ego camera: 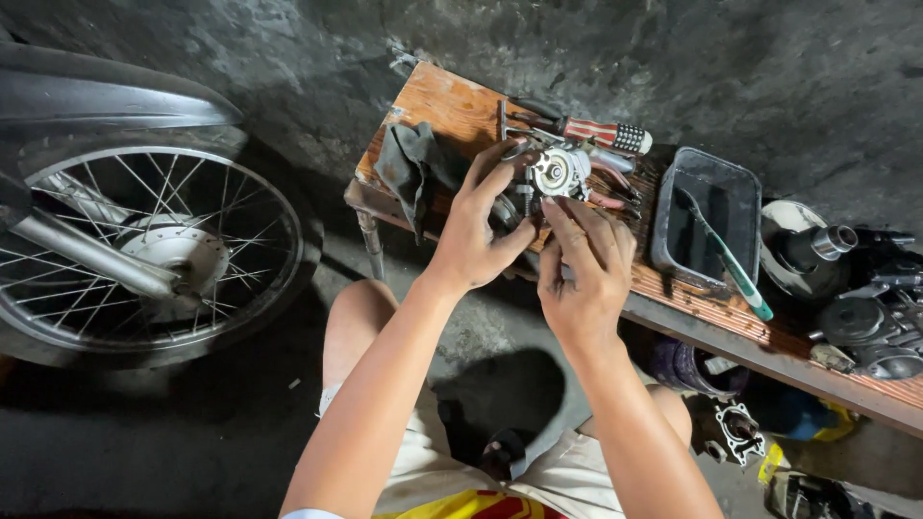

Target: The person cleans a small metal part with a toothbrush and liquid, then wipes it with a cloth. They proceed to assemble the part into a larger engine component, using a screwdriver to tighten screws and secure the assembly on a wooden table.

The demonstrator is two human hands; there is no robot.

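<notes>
A small metal engine part [558,173], shaped like a carburettor with a round silver face, is held over a low wooden bench [452,101]. My left hand [478,231] grips its left side, fingers reaching up around it. My right hand [582,269] holds it from below and to the right, fingers curled against its underside. Both hands are dirty with grease. Part of the metal body is hidden behind my fingers.
A dark rag [409,168], a red-striped screwdriver [606,135] and pliers lie on the bench. A black tray [707,216] holds a green toothbrush [731,264]. Engine parts [865,317] crowd the bench's right end. A spoked motorcycle wheel [144,250] stands left.
</notes>
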